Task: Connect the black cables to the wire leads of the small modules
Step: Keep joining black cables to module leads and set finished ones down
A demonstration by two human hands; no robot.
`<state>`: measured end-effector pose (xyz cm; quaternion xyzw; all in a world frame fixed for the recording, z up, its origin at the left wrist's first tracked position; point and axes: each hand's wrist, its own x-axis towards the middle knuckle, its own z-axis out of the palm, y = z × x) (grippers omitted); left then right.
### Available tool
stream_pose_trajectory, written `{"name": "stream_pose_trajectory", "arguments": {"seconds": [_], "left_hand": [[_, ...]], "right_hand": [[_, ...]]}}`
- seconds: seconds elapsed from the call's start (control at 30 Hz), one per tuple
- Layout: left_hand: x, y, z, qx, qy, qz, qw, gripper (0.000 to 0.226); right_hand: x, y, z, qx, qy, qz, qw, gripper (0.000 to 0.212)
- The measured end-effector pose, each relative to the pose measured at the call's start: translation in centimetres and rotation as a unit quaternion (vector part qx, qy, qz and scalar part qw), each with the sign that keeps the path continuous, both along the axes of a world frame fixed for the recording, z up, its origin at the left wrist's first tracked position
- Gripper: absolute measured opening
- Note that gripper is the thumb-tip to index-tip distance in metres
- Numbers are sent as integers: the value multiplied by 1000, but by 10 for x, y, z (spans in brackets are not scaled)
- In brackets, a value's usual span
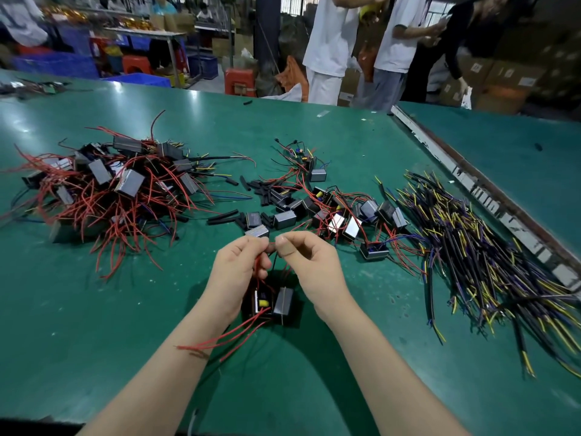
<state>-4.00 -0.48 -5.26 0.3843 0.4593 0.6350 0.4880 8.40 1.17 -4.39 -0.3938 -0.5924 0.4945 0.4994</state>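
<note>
Head: left hand (239,262), right hand (309,258) grips pinch wire leads (273,247); module pile (103,187) left, black cables (478,247) right.

Workshop interior beyond a green-topped table (94,309). A second green table (518,146) adjoins it on the right, a worn pale edge strip (465,177) between them. Behind the far edge of the table: blue plastic crates (53,66), red stools (239,81), a metal-legged bench (151,34), a dark pillar (267,26) and stacked cardboard boxes (503,77). Three people (333,42) stand just beyond that edge. Overhead light glares on the tabletop.
</note>
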Motion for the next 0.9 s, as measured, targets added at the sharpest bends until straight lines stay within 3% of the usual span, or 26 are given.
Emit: {"name": "stream_pose_trajectory", "arguments": {"seconds": [0.1,0.23,0.37,0.53,0.8,0.9], "left_hand": [[2,0,-1,31,-7,-21,999,26],[5,-1,-2,44,100,-38,993,18],[7,-4,-6,27,116,-59,991,28],[6,-4,-8,41,160,-33,986,7],[9,-5,1,37,100,-44,993,16],[6,-6,1,41,108,-59,992,20]], "right_hand": [[2,2,0,-17,-5,-35,999,5],[3,4,2,-57,10,-62,996,9],[5,5,3,-102,50,-57,992,18],[8,7,4,-118,83,-19,989,20],[21,5,11,-85,-9,60,994,19],[18,3,14,-36,6,46,998,14]]}}
